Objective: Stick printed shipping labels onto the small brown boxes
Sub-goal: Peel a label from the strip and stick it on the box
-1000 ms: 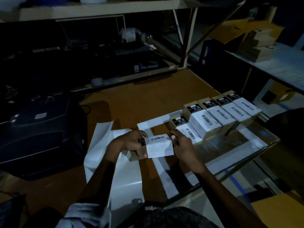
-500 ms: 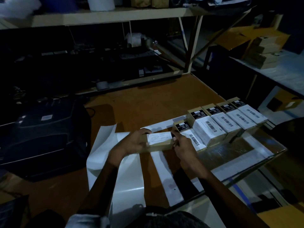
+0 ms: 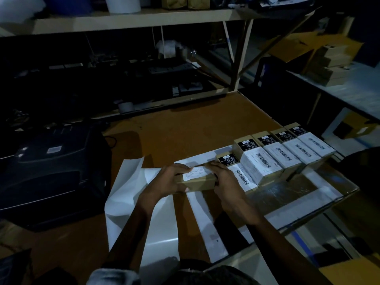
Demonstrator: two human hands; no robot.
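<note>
box (image 3: 197, 183): brown | label (image 3: 194, 173): white, fine dark print | row of boxes (image 3: 287, 153): brown, white labels with black barcodes, black end stickers | table (image 3: 185, 128): orange-brown | printer (image 3: 47, 167): black | paper sheets (image 3: 131, 182): white

Six small brown cardboard boxes sit on the table: one held box (image 3: 197, 182) near the middle and five in a row to its right, from the low box (image 3: 238, 171) out to the far-right box (image 3: 314, 144). Each carries one white printed shipping label (image 3: 193, 173). Two hands: left hand (image 3: 166, 182), right hand (image 3: 226, 182).
</note>
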